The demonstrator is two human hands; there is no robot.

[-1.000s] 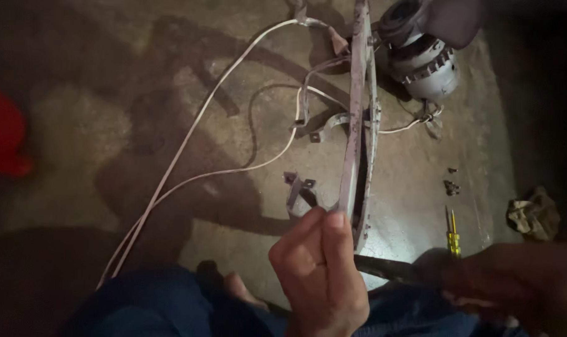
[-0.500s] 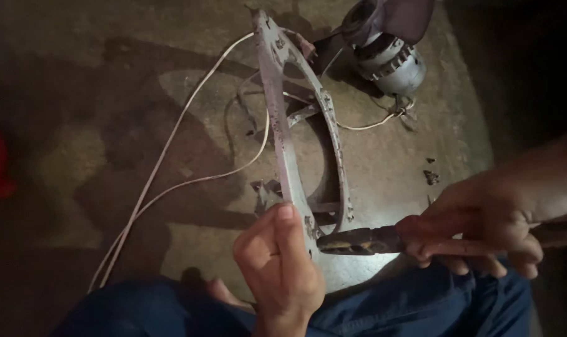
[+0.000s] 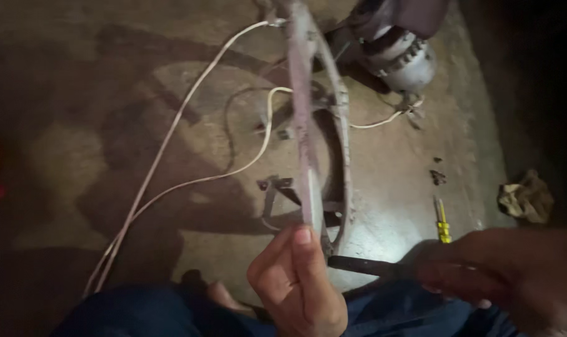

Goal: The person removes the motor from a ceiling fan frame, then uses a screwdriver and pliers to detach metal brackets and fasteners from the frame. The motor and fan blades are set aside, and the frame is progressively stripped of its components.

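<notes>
My left hand pinches the near edge of a dusty pink metal ring frame, which stands on edge and reaches away toward the top of the view. My right hand at the lower right grips dark pliers. Their jaws meet the frame's bottom edge right beside my left thumb. A small metal bracket juts from the frame's left side.
A fan motor lies on the concrete floor behind the frame, with white cables trailing to the lower left. A yellow screwdriver, small screws and a crumpled rag lie at the right. My blue trouser legs fill the bottom edge.
The frame has turned from an open oval back to nearly edge-on. My right hand has dropped lower and to the right, the pliers still at the frame's bottom edge.
</notes>
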